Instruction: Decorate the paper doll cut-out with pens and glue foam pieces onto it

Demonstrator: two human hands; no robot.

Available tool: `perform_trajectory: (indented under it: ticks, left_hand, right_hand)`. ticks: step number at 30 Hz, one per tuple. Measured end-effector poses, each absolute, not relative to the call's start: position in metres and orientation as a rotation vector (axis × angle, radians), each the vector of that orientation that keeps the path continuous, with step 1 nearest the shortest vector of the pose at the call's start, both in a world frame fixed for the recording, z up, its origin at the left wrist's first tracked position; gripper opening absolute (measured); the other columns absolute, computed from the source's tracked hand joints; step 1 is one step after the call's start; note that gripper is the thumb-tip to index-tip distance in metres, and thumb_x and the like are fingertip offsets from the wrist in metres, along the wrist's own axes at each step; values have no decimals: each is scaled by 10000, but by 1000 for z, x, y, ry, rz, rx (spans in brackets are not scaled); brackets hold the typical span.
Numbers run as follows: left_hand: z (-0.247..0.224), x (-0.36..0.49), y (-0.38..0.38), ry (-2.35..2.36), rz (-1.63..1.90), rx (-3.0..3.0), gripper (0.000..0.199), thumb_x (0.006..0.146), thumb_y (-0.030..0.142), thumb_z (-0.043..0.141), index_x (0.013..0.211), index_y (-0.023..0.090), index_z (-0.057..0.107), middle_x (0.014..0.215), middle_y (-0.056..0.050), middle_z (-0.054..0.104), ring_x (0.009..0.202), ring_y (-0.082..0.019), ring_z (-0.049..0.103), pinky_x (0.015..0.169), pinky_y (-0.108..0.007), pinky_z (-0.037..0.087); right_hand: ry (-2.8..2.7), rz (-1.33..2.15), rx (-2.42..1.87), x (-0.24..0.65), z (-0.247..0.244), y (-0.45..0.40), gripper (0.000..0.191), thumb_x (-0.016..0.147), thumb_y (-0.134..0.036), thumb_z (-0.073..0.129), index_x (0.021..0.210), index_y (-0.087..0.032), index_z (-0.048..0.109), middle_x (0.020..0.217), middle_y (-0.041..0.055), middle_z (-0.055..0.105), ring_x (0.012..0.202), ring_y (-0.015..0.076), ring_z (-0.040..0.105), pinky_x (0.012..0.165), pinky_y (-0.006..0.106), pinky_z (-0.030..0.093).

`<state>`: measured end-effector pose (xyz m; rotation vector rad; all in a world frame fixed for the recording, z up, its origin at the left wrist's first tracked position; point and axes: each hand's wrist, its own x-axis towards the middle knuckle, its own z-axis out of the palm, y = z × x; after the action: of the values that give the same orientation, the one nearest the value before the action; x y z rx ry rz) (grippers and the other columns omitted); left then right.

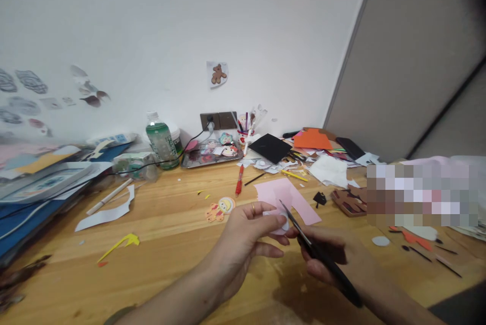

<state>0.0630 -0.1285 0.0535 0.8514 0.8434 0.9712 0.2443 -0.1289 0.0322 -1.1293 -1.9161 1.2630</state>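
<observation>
Pinched between thumb and fingers of my left hand (245, 234) is a small pale paper piece (284, 221), with pink paper around its edge. My right hand (334, 251) grips black-handled scissors (328, 267), their blades pointing up and left beside the paper. Whether the blades touch it, I cannot tell. Behind the hands lies a pink paper sheet (304, 204) with a cut-out side, partly covered by my left fingers. A yellow and orange paper figure (215, 212) rests left of my left hand. A red pen (239, 180) lies farther back.
Black card (270, 148), orange paper (312, 138) and scraps are heaped at the back. A green bottle (163, 143) stands beside a metal tray (190, 164) of cut-outs. Yellow scrap (131, 239) and white scrap (110, 216) lie left; a brown piece (347, 203) sits right.
</observation>
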Motion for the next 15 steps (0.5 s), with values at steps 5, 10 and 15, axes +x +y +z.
perform_trajectory:
  ticks: [5, 10, 15]
  left_hand:
    - [47, 71, -136, 789, 970, 810, 123, 683, 190, 620, 767, 103, 598, 720, -54, 617, 598, -74, 532, 487, -150, 454]
    - [36, 78, -142, 764, 991, 761, 90, 674, 171, 609, 734, 112, 576, 666, -12, 548, 589, -85, 515, 457, -165, 453]
    - [30, 83, -145, 733, 979, 676, 102, 694, 188, 591, 753, 116, 551, 686, -9, 540, 545, -71, 503, 421, -156, 436]
  right_hand:
    - [-1973, 1115, -1261, 257, 28, -133, 380, 644, -413, 653, 971, -221, 678, 651, 37, 644, 565, 182, 578, 497, 248, 486]
    - [-2007, 1144, -1228, 270, 21, -141, 339, 649, -354, 651, 962, -228, 689, 861, 70, 696, 791, 265, 644, 648, 281, 543]
    - [-1998, 1064, -1290, 273, 11, -147, 345, 652, -354, 652, 979, -246, 680, 952, 77, 675, 841, 275, 638, 682, 300, 545]
